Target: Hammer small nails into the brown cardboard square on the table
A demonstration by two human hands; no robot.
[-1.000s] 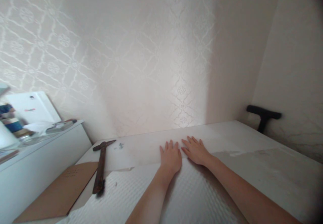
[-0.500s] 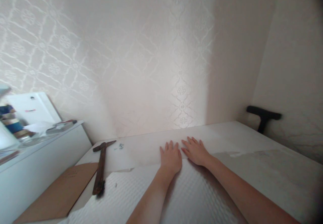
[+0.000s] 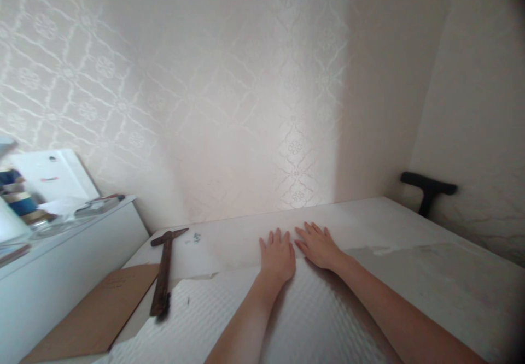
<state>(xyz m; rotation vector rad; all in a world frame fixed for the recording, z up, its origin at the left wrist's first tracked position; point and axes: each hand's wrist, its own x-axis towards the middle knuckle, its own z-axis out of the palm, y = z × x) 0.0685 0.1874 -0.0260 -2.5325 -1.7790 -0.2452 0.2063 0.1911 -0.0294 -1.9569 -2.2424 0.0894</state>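
My left hand (image 3: 278,256) lies flat, fingers spread, at the far edge of a white sheet with a raised diamond texture (image 3: 205,309). Close beside it, my right hand (image 3: 318,245) also rests palm down with its fingers apart. Both sets of fingertips reach onto the smooth white tabletop (image 3: 241,244), and neither hand holds anything. To the left, a hammer with a dark wooden handle (image 3: 163,276) lies with its head toward the wall. Small dark bits (image 3: 197,238), too small to name, sit right of the hammer head.
A brown board (image 3: 94,312) lies at the left, against a white cabinet (image 3: 69,260) with a white box (image 3: 55,175) and other items on top. Patterned wallpaper (image 3: 246,107) covers the wall behind the table. A black T-shaped part (image 3: 429,189) stands past the right edge.
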